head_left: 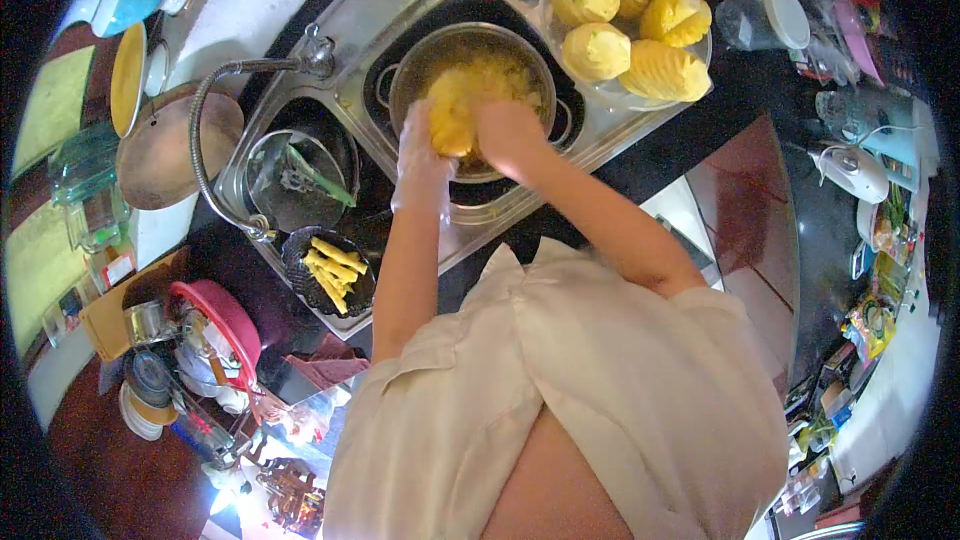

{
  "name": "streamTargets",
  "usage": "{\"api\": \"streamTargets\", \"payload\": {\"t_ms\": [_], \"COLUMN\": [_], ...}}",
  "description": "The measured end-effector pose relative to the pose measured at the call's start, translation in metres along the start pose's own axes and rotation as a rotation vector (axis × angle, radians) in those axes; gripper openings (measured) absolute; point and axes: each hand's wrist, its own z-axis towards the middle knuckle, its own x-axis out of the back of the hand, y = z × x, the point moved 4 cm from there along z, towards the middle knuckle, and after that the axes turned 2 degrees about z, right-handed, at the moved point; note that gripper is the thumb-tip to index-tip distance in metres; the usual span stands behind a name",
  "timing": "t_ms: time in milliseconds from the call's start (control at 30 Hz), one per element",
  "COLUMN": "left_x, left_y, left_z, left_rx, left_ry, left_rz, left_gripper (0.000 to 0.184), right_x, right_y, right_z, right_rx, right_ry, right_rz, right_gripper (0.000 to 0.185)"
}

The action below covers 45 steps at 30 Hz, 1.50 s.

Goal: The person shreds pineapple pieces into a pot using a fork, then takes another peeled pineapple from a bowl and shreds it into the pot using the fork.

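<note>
One pineapple (451,112): in our pot (480,176)
Left hand (425,140): gloved, holding it
Right hand (508,135): beside it
Fingers: blurred, we cannot tell
Five peeled pineapples (662,70): on our plate (549,22)

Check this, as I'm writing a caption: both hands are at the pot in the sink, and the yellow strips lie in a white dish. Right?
Not quite: the head view shows the yellow strips in a dark dish, not a white one.
</note>
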Motion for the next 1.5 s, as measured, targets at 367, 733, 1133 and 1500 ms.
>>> {"api": "streamTargets", "payload": {"t_ms": [367, 733, 1133, 1500], "left_x": [0.026, -0.002, -0.004, 0.0], "left_y": [-0.01, -0.006, 0.005, -0.02], "left_z": [0.042, 0.018, 0.001, -0.017], "left_rx": [-0.12, 0.049, 0.014, 0.325], "left_ry": [-0.113, -0.102, 0.026, -0.429], "left_rz": [0.086, -0.178, -0.191, -0.425], "left_gripper": [0.027, 0.031, 0.032, 0.045], "right_x": [-0.01, -0.003, 0.011, -0.052], "right_y": [-0.009, -0.008, 0.014, 0.03], "right_z": [-0.01, -0.018, -0.017, -0.019], "right_rx": [-0.052, -0.02, 0.006, -0.577], "right_ry": [-0.051, -0.123, -0.02, -0.329], "right_rz": [0.063, 0.018, 0.17, 1.586], "right_gripper": [0.022, 0.024, 0.023, 0.008]}}
